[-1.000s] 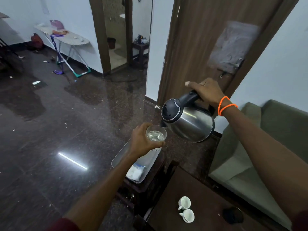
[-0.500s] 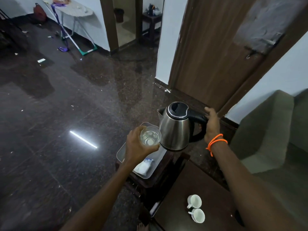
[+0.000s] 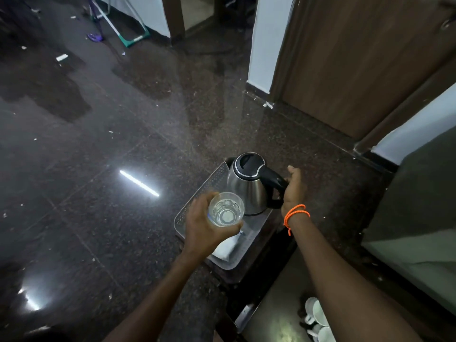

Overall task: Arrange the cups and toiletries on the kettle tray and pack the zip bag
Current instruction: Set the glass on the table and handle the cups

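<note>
From my head camera, the big change is the kettle (image 3: pixel 249 186): a second ago I had it tipped in the air over the glass (image 3: pixel 226 209), and now it stands upright at the far end of the tray (image 3: pixel 195 206). My right hand (image 3: pixel 293 188) is still curled round its black handle, fingers clamped on it, so I have not let go yet. My left hand (image 3: pixel 203 229) holds the glass just above the near part of the tray, fingers wrapped round its side; there is a little clear water in it. Under that hand a white packet (image 3: pixel 225 248) lies flat on the tray, partly hidden by my wrist. Two white cups (image 3: pixel 318 319) wait on the dark table (image 3: pixel 271 314) at the bottom right, well apart from the tray. I judge the pouring is over, so next comes freeing my right hand, setting the glass beside the kettle, and fetching those cups. I cannot see any zip bag here
</note>
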